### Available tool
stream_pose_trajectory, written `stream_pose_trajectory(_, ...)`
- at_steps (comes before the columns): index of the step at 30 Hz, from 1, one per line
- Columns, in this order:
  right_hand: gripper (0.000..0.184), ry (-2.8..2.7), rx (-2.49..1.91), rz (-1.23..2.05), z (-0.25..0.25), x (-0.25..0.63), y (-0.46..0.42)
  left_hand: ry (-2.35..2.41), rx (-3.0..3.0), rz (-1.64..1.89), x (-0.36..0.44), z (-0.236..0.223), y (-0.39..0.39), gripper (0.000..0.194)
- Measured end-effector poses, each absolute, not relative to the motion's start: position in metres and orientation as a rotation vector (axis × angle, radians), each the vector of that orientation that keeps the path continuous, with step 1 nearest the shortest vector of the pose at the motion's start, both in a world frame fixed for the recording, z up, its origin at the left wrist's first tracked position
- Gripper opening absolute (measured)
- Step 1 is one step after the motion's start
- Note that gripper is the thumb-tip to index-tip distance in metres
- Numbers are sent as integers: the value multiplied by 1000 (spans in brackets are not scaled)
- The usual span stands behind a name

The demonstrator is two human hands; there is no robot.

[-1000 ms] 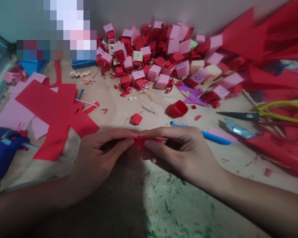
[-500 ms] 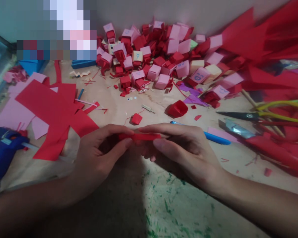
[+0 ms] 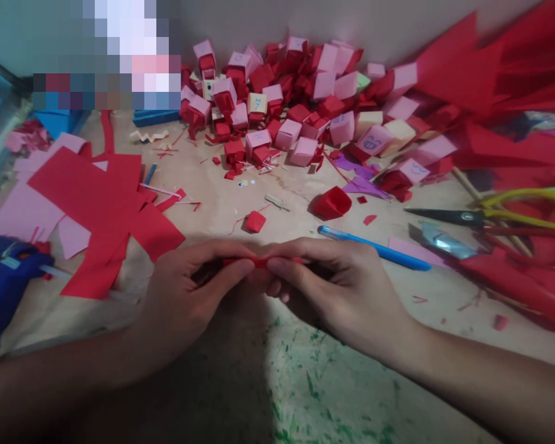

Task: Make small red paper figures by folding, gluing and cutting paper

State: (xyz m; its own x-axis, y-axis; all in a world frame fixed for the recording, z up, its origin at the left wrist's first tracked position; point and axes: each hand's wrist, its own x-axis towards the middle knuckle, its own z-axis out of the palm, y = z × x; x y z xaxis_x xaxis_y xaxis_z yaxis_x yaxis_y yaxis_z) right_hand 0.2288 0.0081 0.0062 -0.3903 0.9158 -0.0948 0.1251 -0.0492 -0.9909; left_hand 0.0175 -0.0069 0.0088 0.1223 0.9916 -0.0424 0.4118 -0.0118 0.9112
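Got a little red strip point(image 3: 261, 263) pinched in the grip of both left hand point(image 3: 185, 299) and right hand point(image 3: 351, 287), thumbs and fingers, right over the table point(image 3: 213, 206). Just beyond, a blue pen point(image 3: 383, 251), plus a big messy pile of pink and red boxes point(image 3: 289, 132) farther back.

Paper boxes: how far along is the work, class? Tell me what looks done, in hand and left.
Looks done: many boxes heaped at the back, some with drawn faces. In hand: the left hand and right hand pinch a red strip. Seemingly left: flat red paper, not made up, and an open red box lying apart.
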Motion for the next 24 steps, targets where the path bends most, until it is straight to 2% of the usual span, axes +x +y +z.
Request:
stream_pose_trajectory(9,25,-1604,-1234,1420,10,227,7,1479,1552,857,15,7,-7,12)
stream_pose_trajectory(14,12,-1724,-1170,1418,9,227,3,1413,1679,855,17,9,-11,12)
stream_pose_trajectory(24,21,-1605,-1185,1511,8,228,3,1418,1620,817,16,9,-12,15)
